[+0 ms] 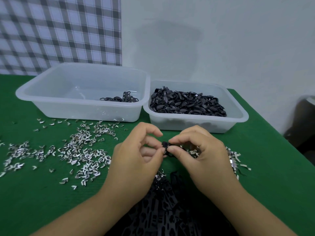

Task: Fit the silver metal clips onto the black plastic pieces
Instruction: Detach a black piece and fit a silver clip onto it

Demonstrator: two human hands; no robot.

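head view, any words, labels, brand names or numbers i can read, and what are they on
None: no text can be read anywhere in this view.
Left tub, right tub: plain walls, no label visible.
Black plastic pieces, silver clips, black piece pinched by left hand and right hand: too small to show any marking.
Checked cloth: pattern only.

A plain white wall [221, 40] and a checked curtain [59, 31] stand behind the green-covered table [272, 159].
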